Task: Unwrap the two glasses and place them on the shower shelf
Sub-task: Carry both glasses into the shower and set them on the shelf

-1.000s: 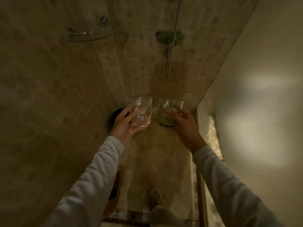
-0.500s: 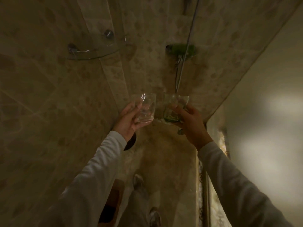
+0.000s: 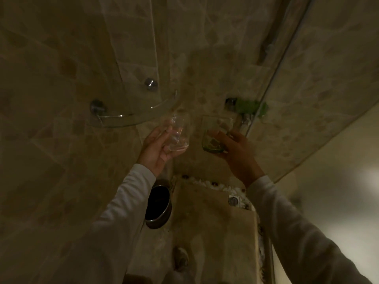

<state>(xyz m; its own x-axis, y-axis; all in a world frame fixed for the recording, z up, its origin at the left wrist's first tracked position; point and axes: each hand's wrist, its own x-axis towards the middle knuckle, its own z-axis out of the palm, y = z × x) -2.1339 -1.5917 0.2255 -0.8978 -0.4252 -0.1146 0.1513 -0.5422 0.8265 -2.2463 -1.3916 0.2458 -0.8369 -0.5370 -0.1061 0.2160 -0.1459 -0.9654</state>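
Note:
In a dim tiled shower, my left hand (image 3: 155,150) grips a clear glass (image 3: 178,134) with no wrapping on it. The glass sits just below and right of the curved glass corner shelf (image 3: 131,119), which is fixed to the wall by two round metal mounts. My right hand (image 3: 235,148) holds a second glass with a green base (image 3: 215,136), also bare, level with the first and a little apart from it. Both glasses are upright, raised in the air. Nothing stands on the shelf.
A green fitting with a metal knob (image 3: 248,106) and a shower rail (image 3: 279,78) sit on the wall to the right. A dark round metal bin (image 3: 158,203) stands on the floor by the left wall. White pebbles (image 3: 213,184) border the floor. A pale wall closes the right side.
Both hands have risen with their glasses toward the corner shelf, and my view has tilted so the shelf now lies lower in the frame, close to the clear glass.

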